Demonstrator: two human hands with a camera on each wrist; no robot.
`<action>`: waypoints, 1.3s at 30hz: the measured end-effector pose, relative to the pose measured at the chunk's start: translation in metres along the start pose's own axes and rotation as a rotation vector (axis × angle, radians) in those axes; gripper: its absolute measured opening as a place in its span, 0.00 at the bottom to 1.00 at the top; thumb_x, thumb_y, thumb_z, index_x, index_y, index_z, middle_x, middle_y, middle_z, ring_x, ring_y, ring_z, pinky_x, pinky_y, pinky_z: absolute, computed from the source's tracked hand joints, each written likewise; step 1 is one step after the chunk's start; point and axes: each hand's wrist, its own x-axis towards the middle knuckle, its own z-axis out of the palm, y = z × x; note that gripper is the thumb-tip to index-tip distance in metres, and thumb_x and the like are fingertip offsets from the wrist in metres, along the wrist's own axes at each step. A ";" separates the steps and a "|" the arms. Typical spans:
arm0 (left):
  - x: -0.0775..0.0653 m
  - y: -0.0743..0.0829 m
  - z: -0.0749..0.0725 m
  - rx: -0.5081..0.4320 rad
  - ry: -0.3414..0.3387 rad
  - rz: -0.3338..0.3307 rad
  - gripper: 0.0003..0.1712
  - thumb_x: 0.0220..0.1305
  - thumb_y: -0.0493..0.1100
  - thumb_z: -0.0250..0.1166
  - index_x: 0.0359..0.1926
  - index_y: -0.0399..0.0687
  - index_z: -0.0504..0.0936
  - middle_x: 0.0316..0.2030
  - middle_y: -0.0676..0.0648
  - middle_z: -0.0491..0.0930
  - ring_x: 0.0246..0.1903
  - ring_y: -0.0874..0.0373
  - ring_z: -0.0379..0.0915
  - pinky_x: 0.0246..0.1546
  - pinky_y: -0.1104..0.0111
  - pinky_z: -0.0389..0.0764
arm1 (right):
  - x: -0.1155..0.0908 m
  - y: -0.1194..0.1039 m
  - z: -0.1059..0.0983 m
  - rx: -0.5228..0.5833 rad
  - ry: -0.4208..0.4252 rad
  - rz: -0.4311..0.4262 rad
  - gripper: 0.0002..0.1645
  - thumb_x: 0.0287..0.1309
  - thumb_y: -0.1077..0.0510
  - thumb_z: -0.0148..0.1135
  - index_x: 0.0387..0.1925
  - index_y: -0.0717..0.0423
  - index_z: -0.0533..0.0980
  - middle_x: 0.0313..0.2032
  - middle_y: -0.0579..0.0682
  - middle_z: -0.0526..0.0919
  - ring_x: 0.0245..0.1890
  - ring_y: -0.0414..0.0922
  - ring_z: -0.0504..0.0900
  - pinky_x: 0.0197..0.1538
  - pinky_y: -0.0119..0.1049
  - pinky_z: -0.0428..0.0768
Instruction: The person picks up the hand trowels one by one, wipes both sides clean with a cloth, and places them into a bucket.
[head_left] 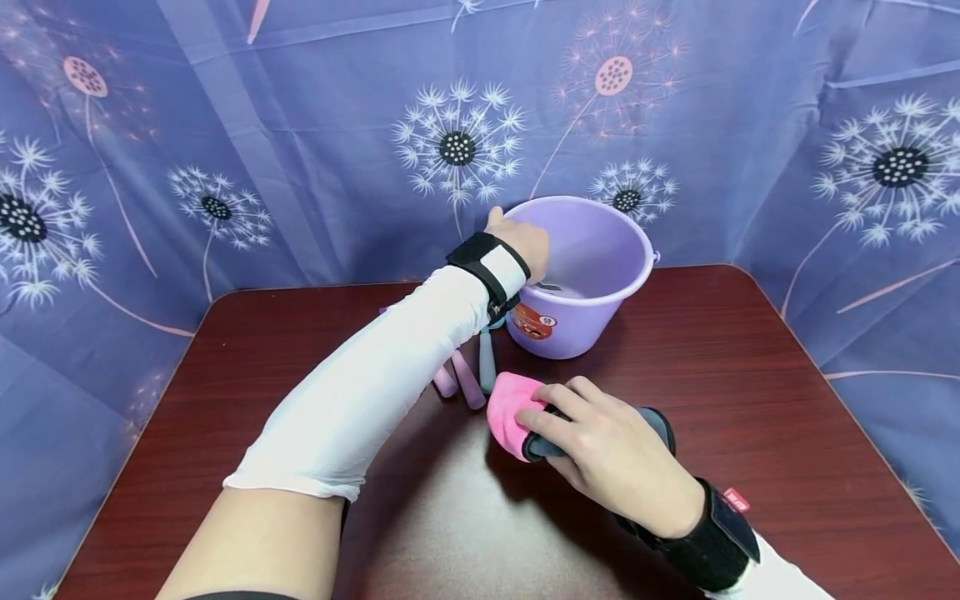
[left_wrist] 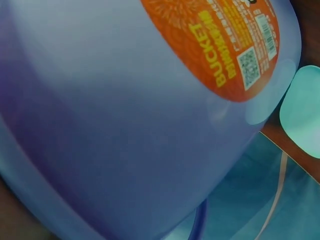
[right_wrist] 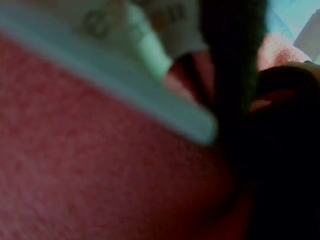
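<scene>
A light purple bucket [head_left: 577,329] stands near the back of the table. My left hand [head_left: 521,242] reaches over its left rim; the fingers are hidden inside, so I cannot tell whether they hold anything. In the left wrist view, the bucket wall [left_wrist: 125,110] with its orange label [left_wrist: 225,50] fills most of the picture. My right hand [head_left: 611,437] grips a soft pink and grey item [head_left: 510,412] with black edging, fingers over its top, just above the table in front of the bucket. The right wrist view is dark and blurred.
Pinkish handles [head_left: 468,382] and a grey-teal handle [head_left: 487,362] lie left of the bucket, partly under my left forearm. A rounded mint-green piece [left_wrist: 304,112] shows beside the bucket. Blue dandelion-print cloth [head_left: 337,150] hangs around the dark red-brown table [head_left: 757,400].
</scene>
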 end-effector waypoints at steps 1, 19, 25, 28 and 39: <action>-0.003 0.000 -0.001 -0.003 -0.009 0.002 0.16 0.74 0.45 0.61 0.26 0.54 0.73 0.34 0.53 0.78 0.40 0.54 0.69 0.61 0.53 0.55 | 0.000 0.000 0.000 0.002 -0.001 -0.001 0.39 0.37 0.63 0.83 0.56 0.47 0.82 0.49 0.47 0.81 0.40 0.49 0.75 0.41 0.42 0.79; -0.017 -0.010 -0.015 -0.065 -0.045 0.044 0.14 0.74 0.44 0.55 0.27 0.53 0.69 0.35 0.51 0.75 0.41 0.54 0.67 0.68 0.48 0.51 | 0.002 -0.003 0.002 0.007 -0.017 0.004 0.38 0.38 0.63 0.84 0.56 0.46 0.82 0.49 0.47 0.81 0.39 0.48 0.75 0.40 0.42 0.79; -0.019 -0.020 -0.023 -0.109 0.047 0.068 0.14 0.74 0.47 0.56 0.28 0.53 0.73 0.32 0.52 0.76 0.43 0.54 0.74 0.71 0.45 0.51 | 0.000 -0.003 0.002 0.015 -0.030 0.013 0.38 0.39 0.63 0.84 0.57 0.45 0.82 0.50 0.47 0.81 0.40 0.48 0.74 0.39 0.41 0.80; -0.026 -0.026 -0.029 -0.141 0.073 0.079 0.13 0.76 0.50 0.57 0.32 0.53 0.77 0.35 0.53 0.78 0.46 0.55 0.76 0.67 0.49 0.57 | -0.001 -0.002 0.003 0.020 -0.034 0.020 0.38 0.39 0.63 0.84 0.57 0.45 0.82 0.50 0.46 0.81 0.40 0.47 0.75 0.39 0.41 0.80; -0.062 -0.059 -0.040 -0.294 0.206 -0.002 0.17 0.79 0.49 0.55 0.58 0.49 0.83 0.51 0.50 0.84 0.46 0.57 0.80 0.57 0.57 0.75 | -0.001 -0.001 0.004 0.026 -0.029 0.017 0.36 0.41 0.63 0.83 0.56 0.45 0.83 0.50 0.46 0.81 0.40 0.47 0.75 0.39 0.41 0.80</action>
